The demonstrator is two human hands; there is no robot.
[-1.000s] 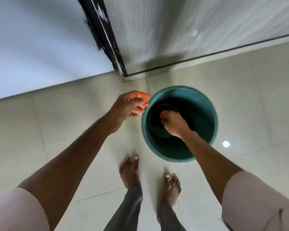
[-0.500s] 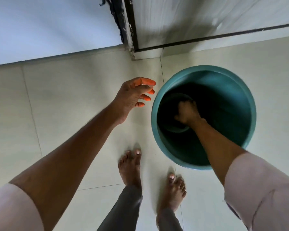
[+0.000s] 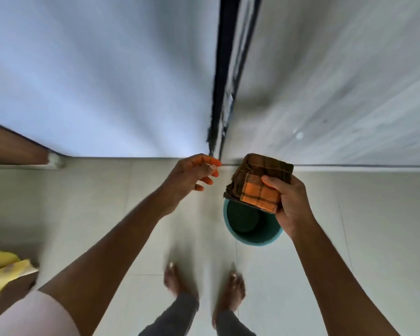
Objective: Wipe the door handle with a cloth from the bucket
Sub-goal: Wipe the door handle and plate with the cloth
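Observation:
My right hand (image 3: 290, 204) grips a folded brown and orange checked cloth (image 3: 258, 181), held up above the teal bucket (image 3: 250, 238) on the floor. My left hand (image 3: 192, 175) hovers to the left of the cloth with fingers spread and nothing in it. A grey door (image 3: 337, 81) rises ahead on the right, with its dark frame edge (image 3: 224, 76) in the middle. No door handle shows in this view.
A pale wall (image 3: 95, 76) fills the left. My bare feet (image 3: 204, 289) stand on pale floor tiles just behind the bucket. A yellow cloth item (image 3: 3, 272) lies at the lower left. A brown wooden piece (image 3: 12, 146) juts in at the left edge.
My right hand has come up out of the bucket holding the cloth. The view has risen, so the bucket looks smaller and the door and wall fill the top.

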